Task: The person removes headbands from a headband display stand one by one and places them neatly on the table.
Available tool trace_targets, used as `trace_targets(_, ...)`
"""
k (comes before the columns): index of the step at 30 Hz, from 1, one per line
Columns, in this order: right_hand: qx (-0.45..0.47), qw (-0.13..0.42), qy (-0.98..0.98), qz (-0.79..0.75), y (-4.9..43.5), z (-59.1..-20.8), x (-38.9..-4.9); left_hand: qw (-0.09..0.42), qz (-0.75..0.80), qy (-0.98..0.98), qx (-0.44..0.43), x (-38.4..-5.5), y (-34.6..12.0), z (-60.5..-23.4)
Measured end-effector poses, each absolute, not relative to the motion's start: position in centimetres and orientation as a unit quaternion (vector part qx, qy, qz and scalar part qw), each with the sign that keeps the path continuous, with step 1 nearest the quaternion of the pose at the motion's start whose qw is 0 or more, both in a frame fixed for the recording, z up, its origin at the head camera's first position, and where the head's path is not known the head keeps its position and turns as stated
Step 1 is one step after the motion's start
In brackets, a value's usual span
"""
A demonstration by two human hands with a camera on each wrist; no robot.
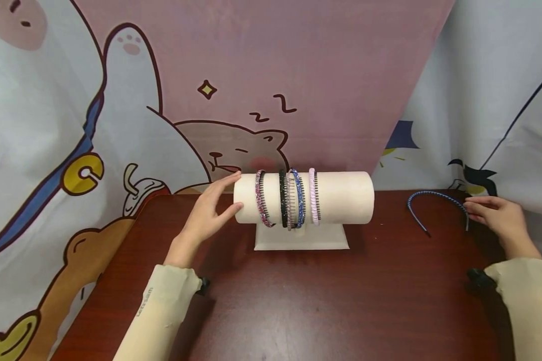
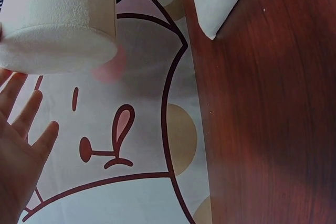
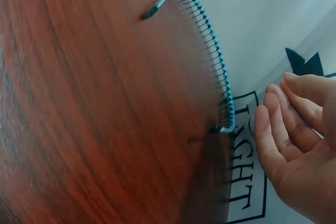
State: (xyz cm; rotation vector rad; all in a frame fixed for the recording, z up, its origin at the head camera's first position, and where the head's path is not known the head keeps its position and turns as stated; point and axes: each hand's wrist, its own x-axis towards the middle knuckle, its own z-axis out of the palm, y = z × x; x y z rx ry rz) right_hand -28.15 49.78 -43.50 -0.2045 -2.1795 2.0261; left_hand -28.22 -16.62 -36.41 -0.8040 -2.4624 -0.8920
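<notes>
Headband [image 1: 435, 193] sits just beside the right grip [image 1: 500, 215], whose fingers are relaxed and unclamped.

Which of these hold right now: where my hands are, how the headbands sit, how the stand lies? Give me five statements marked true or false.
1. The left hand is at the left end of the padded roll. True.
2. The right hand is beside the loose blue headband. True.
3. The padded roll stands upright like a post. False: it lies sideways above its base.
4. The black headband sits between the pinkish-red headband and the lilac headband. True.
5. The pinkish-red headband is the rightmost on the roll. False: it is the leftmost; the lilac headband is rightmost.
</notes>
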Motion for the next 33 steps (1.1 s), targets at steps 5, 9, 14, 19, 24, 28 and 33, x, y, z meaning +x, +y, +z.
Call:
trace_targets(5,-0.055,0.081,-0.715,0.692,49.0,-42.8,-28.0,0.196,-0.320,-0.882,-0.286,-28.2,-16.6,-36.5)
trace_targets(9,-0.041,0.081,-0.693,0.715,48.2,-42.1,-27.8,0.194,-0.323,-0.881,-0.286,-28.3,-16.6,-36.5)
trace_targets(14,-0.019,0.087,-0.667,0.740,47.2,-41.4,-27.7,0.197,-0.329,-0.877,-0.288,-28.3,-16.7,-36.5)
trace_targets(19,0.003,0.097,-0.657,0.748,45.9,-40.7,-27.7,0.195,-0.332,-0.878,-0.286,-28.3,-16.7,-36.5)
trace_targets(24,0.011,0.113,-0.682,0.722,44.4,-39.8,-27.4,0.194,-0.333,-0.877,-0.288,-28.4,-16.7,-36.5)
trace_targets(28,0.011,0.122,-0.703,0.700,43.0,-39.0,-27.2,0.196,-0.334,-0.875,-0.290,-28.4,-16.7,-36.6)
trace_targets(33,0.011,0.123,-0.714,0.689,41.4,-38.0,-27.0,0.199,-0.338,-0.872,-0.294,-28.5,-16.7,-36.6)
